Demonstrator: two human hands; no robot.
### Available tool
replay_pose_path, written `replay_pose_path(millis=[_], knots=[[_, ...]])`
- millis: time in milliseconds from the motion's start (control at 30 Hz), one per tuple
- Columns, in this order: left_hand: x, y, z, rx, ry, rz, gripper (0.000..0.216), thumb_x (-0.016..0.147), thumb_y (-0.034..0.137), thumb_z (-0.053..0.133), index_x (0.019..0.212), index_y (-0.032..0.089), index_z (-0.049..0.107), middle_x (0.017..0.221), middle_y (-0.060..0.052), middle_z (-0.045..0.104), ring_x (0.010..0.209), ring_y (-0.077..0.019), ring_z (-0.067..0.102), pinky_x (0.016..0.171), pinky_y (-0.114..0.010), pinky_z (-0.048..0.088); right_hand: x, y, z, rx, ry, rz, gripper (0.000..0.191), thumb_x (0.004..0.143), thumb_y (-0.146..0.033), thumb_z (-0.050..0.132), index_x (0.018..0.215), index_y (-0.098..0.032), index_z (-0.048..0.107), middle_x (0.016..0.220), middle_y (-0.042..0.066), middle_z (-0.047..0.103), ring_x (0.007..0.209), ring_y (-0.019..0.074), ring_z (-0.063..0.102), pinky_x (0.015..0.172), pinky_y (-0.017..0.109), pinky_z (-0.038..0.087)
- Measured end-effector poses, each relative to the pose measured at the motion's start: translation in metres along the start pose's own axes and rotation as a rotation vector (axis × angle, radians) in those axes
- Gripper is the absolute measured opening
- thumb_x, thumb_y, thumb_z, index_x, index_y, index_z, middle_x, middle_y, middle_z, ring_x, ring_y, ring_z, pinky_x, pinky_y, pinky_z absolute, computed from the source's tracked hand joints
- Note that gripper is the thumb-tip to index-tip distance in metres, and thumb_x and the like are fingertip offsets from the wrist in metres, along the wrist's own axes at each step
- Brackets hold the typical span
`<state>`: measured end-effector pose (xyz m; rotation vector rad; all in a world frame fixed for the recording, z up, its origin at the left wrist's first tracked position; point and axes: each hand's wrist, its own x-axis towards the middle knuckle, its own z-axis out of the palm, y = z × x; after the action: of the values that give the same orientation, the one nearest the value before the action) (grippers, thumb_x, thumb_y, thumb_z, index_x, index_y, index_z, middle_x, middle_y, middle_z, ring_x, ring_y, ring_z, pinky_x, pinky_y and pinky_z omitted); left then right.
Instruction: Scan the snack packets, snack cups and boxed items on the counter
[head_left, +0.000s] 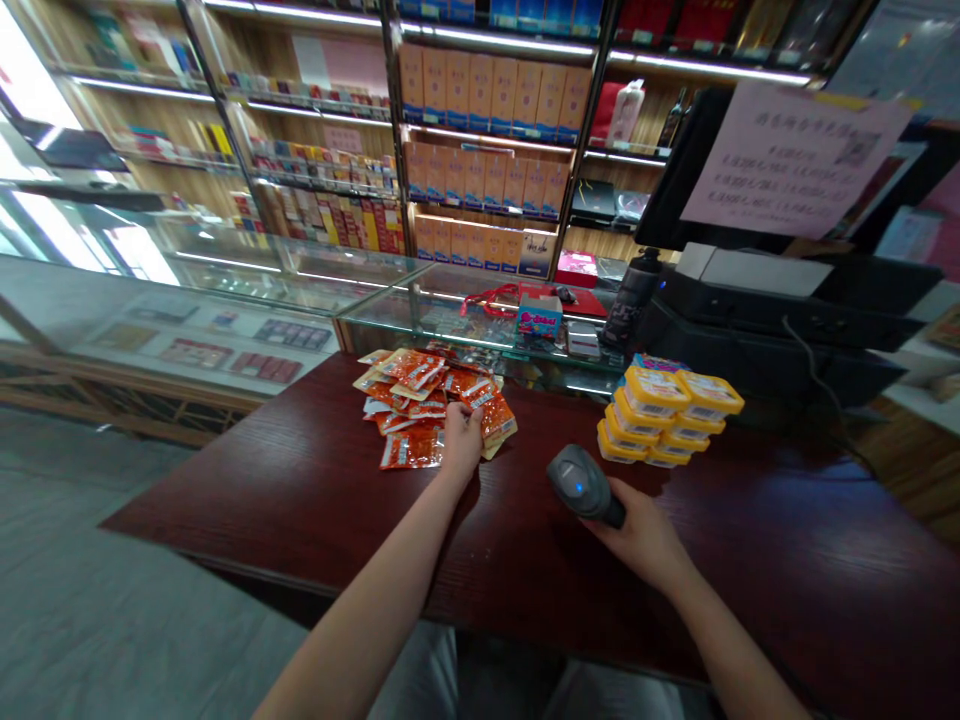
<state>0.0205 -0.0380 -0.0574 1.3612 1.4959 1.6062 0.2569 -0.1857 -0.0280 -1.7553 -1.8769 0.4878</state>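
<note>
A heap of small orange snack packets lies on the dark red wooden counter. My left hand rests at the heap's right edge, fingers curled over a packet there. My right hand is closed round the handle of a dark grey barcode scanner, whose head shows a blue light and points toward the packets. To the right of the scanner stands a stack of yellow-lidded tubs.
A glass display case runs behind and left of the counter, with a small blue box and a dark bottle on it. A black till with a monitor stands at the right. Shelves of boxed goods fill the back wall.
</note>
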Motion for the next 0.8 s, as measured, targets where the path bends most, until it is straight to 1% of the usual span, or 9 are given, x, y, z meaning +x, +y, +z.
replay_pose_path(millis=[67, 133, 233, 333, 433, 567, 700, 767, 800], knots=[[0.000, -0.002, 0.001, 0.013, 0.001, 0.000, 0.013, 0.082, 0.023, 0.054, 0.076, 0.020, 0.043, 0.072, 0.004, 0.046, 0.070, -0.0132, 0.048, 0.068, -0.027, 0.040, 0.002, -0.004, 0.001, 0.203, -0.005, -0.025, 0.035, 0.074, -0.035, 0.064, 0.105, -0.018, 0.064, 0.101, 0.009, 0.073, 0.094, 0.0267, 0.067, 0.082, 0.037, 0.050], [0.001, -0.004, 0.002, 0.025, 0.006, 0.012, 0.014, 0.082, 0.024, 0.053, 0.076, 0.020, 0.042, 0.072, 0.004, 0.045, 0.071, -0.0134, 0.048, 0.069, -0.027, 0.040, 0.004, -0.008, 0.003, 0.347, 0.012, -0.036, 0.037, 0.072, -0.036, 0.066, 0.103, -0.016, 0.066, 0.100, 0.010, 0.073, 0.093, 0.0264, 0.066, 0.083, 0.038, 0.051], [0.003, -0.007, 0.003, 0.027, 0.016, 0.021, 0.014, 0.083, 0.024, 0.053, 0.076, 0.020, 0.041, 0.072, 0.004, 0.045, 0.071, -0.0131, 0.048, 0.069, -0.026, 0.039, 0.003, -0.014, 0.006, 0.424, 0.069, 0.000, 0.039, 0.069, -0.040, 0.070, 0.100, -0.016, 0.069, 0.089, 0.008, 0.074, 0.084, 0.0267, 0.068, 0.073, 0.038, 0.054], [0.004, -0.010, 0.005, 0.012, 0.016, 0.008, 0.014, 0.083, 0.024, 0.053, 0.076, 0.020, 0.042, 0.071, 0.004, 0.044, 0.069, -0.0125, 0.047, 0.067, -0.026, 0.039, 0.001, -0.018, 0.006, 0.439, 0.070, 0.040, 0.040, 0.067, -0.041, 0.071, 0.098, -0.017, 0.070, 0.077, 0.006, 0.074, 0.075, 0.0256, 0.068, 0.062, 0.035, 0.055], [0.004, -0.012, 0.007, -0.015, 0.006, -0.033, 0.013, 0.083, 0.025, 0.053, 0.077, 0.020, 0.042, 0.069, 0.005, 0.043, 0.064, -0.0115, 0.046, 0.064, -0.025, 0.039, 0.000, -0.021, 0.004, 0.446, 0.052, 0.048, 0.038, 0.068, -0.040, 0.071, 0.098, -0.017, 0.069, 0.073, 0.005, 0.073, 0.073, 0.0251, 0.068, 0.058, 0.033, 0.055], [0.004, -0.012, 0.007, -0.022, 0.004, -0.024, 0.013, 0.083, 0.024, 0.054, 0.077, 0.020, 0.042, 0.071, 0.004, 0.044, 0.066, -0.0115, 0.047, 0.065, -0.025, 0.040, 0.000, -0.022, 0.003, 0.459, 0.047, 0.018, 0.035, 0.071, -0.038, 0.069, 0.099, -0.017, 0.069, 0.080, 0.006, 0.074, 0.080, 0.0260, 0.069, 0.064, 0.035, 0.055], [0.004, -0.010, 0.006, -0.033, -0.003, 0.008, 0.013, 0.082, 0.026, 0.054, 0.078, 0.020, 0.043, 0.074, 0.003, 0.045, 0.070, -0.0124, 0.047, 0.069, -0.026, 0.041, 0.000, -0.022, 0.001, 0.432, 0.030, -0.054, 0.033, 0.072, -0.036, 0.068, 0.099, -0.016, 0.068, 0.096, 0.009, 0.074, 0.089, 0.0264, 0.068, 0.078, 0.037, 0.053], [0.003, -0.008, 0.006, -0.074, -0.026, -0.007, 0.013, 0.082, 0.028, 0.055, 0.080, 0.019, 0.045, 0.075, 0.003, 0.046, 0.071, -0.0126, 0.049, 0.070, -0.026, 0.042, -0.001, -0.020, -0.002, 0.327, 0.029, -0.070, 0.034, 0.073, -0.034, 0.067, 0.102, -0.017, 0.067, 0.101, 0.009, 0.074, 0.091, 0.0259, 0.068, 0.081, 0.036, 0.052], [0.002, -0.008, 0.007, -0.108, -0.048, -0.023, 0.014, 0.081, 0.029, 0.055, 0.082, 0.019, 0.046, 0.076, 0.002, 0.048, 0.073, -0.0126, 0.050, 0.070, -0.026, 0.043, -0.001, -0.019, -0.004, 0.231, 0.034, -0.057, 0.032, 0.074, -0.032, 0.066, 0.103, -0.018, 0.066, 0.100, 0.009, 0.074, 0.090, 0.0258, 0.068, 0.079, 0.035, 0.051]])
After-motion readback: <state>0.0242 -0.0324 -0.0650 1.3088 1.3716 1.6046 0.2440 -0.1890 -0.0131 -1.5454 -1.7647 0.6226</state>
